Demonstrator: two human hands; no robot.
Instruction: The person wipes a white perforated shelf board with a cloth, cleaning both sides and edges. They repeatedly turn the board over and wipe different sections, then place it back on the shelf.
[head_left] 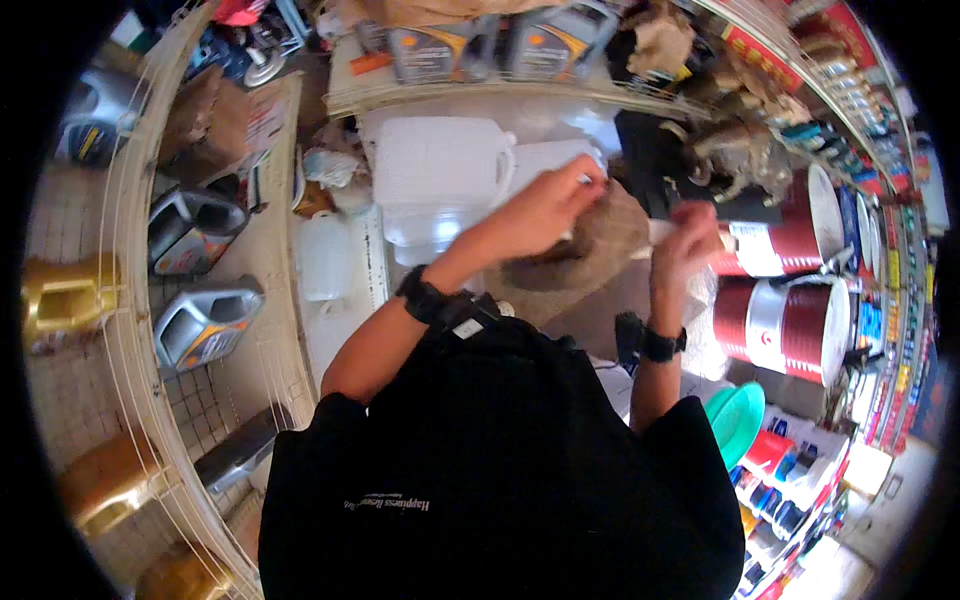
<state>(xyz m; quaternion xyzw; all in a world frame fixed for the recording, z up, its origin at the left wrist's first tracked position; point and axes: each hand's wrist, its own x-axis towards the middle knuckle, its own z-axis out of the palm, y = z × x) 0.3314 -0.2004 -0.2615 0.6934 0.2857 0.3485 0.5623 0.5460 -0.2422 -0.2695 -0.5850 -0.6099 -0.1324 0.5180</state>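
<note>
My left hand (550, 208) reaches over the middle with its fingers curled in a pinch. A small white bit shows at the fingertips, too little to name. Farther right, my right hand (685, 245) is raised and smeared by motion, so its grip cannot be read. A pale stick-like piece (658, 232) shows beside it; whether the hand touches it is unclear. Below and between both hands lies a rough brown sack-like thing (620, 225). Just beyond my left forearm stand a large white plastic jug (440, 160) and another white container (550, 155).
Wire-edged shelves on the left hold grey oil bottles (207, 318) and golden jugs (70, 300). More oil bottles (430, 50) line the far shelf. Dark red drums (735, 315) stand at right, below a metallic animal figurine (745, 160). A green basin (740, 425) sits near my right elbow.
</note>
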